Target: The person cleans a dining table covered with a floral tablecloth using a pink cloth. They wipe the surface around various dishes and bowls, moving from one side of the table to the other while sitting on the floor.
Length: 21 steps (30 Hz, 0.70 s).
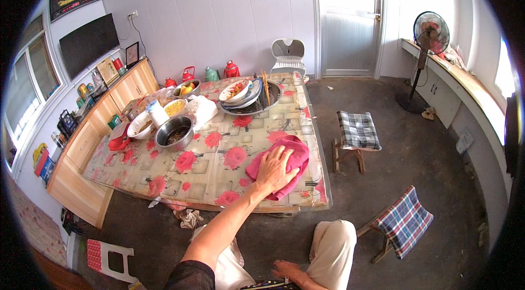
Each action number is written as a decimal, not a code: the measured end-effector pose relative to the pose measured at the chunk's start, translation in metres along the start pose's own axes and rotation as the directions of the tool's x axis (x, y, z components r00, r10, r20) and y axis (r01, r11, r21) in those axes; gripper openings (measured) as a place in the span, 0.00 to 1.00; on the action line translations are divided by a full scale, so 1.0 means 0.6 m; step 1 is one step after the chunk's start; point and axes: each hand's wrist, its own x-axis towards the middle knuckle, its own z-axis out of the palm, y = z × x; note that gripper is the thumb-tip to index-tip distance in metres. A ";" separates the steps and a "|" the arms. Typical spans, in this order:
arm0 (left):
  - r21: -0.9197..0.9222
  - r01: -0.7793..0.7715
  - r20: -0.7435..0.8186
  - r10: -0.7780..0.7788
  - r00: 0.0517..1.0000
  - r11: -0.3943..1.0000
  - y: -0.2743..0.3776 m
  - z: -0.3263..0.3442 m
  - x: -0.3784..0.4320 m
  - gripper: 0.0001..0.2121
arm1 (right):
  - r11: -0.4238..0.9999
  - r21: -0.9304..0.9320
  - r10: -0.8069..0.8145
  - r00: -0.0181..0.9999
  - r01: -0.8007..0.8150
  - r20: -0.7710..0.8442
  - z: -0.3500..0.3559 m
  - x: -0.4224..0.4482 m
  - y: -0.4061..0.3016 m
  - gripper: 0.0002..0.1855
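Note:
My left hand [276,169] presses palm down on a bunched pink cloth [301,159] near the right front corner of the table. The table has a rose-patterned plastic cover [213,167]. Low between my knees, my right hand [287,269] rests by a zipper in dark patterned fabric, with nothing seen in it. Left of the cloth stands a steel pot [174,134] with dark liquid. Behind it are a bowl of yellow food [175,107], a white bowl [141,126] and a white-and-blue bottle [157,113]. Stacked plates [242,101] and chopsticks [265,89] sit on a round metal tray [272,103].
Two folding stools with checked seats, one black-and-white [359,130] and one blue [406,222], stand to the right. A plastic stool [110,259] is at lower left, a pedestal fan [430,36] at right. Thermos flasks [231,69] and a grey chair [288,54] stand behind the table.

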 end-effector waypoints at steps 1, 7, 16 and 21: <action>0.003 0.012 -0.004 -0.012 1.000 1.000 -0.005 0.000 0.003 0.32 | 1.000 -0.014 -0.003 1.000 0.002 -0.014 0.001 -0.001 0.001 0.28; 0.079 0.121 -0.095 -0.113 0.989 0.989 -0.051 -0.006 -0.012 0.31 | 0.996 -0.021 0.084 0.993 -0.083 0.087 -0.028 -0.009 -0.013 0.28; 0.185 0.127 -0.027 -0.124 0.992 0.974 -0.047 -0.060 -0.115 0.32 | 0.993 0.018 -0.116 0.992 0.116 -0.041 -0.010 -0.003 -0.004 0.24; 0.091 -0.028 0.043 0.024 0.999 0.995 0.034 -0.052 -0.115 0.32 | 0.992 0.004 -0.130 0.991 0.130 -0.034 0.026 0.037 0.021 0.24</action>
